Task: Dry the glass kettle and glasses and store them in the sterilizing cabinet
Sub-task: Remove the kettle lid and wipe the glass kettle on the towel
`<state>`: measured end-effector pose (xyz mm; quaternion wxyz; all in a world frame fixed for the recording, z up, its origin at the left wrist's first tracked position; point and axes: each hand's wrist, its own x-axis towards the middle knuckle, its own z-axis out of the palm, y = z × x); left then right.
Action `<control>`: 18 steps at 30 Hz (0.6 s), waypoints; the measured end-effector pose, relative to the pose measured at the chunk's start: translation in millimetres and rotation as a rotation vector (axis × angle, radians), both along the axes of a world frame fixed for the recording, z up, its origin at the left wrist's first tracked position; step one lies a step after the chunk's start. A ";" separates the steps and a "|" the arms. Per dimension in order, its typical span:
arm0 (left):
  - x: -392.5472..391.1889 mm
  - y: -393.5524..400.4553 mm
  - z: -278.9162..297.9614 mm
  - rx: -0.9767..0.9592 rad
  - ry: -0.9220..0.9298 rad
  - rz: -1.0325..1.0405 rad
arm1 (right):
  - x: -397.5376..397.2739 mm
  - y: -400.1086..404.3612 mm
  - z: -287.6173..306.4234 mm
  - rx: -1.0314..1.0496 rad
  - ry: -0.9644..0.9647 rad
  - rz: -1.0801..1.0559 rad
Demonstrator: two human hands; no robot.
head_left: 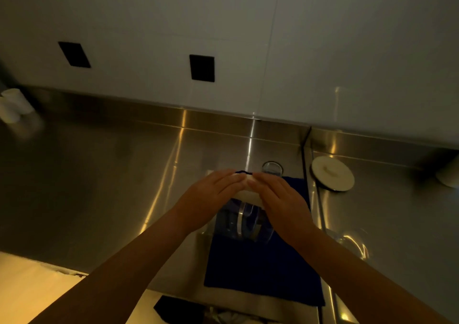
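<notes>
Both hands, left hand (211, 192) and right hand (280, 197), press flat with straight fingers on a white lid (248, 195) atop the glass kettle (242, 224). The kettle stands on a blue cloth (260, 269) on the steel surface (99, 174); a glass (272, 168) stands at 12 o'clock. No legible writing.

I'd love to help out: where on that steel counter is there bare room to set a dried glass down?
The widest bare stretch of counter lies left of the blue cloth, toward the white cups. It is crowded around the cloth: both hands, left hand and right hand, over the glass kettle, a glass behind, white lid to its right.
</notes>
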<state>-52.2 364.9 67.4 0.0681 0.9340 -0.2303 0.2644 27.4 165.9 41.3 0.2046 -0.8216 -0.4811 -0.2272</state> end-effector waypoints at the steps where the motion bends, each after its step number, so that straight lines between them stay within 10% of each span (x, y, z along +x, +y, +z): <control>1: 5.3 -4.6 2.3 0.003 0.011 -0.018 | 1.2 -5.4 -0.1 0.009 0.010 -0.021; 14: 34.1 -43.7 8.5 -0.044 0.065 -0.078 | 4.8 -39.5 -6.8 0.110 0.124 -0.087; 18: 34.0 -50.7 14.4 -0.381 0.281 0.003 | 11.4 -40.5 0.6 0.049 0.088 0.006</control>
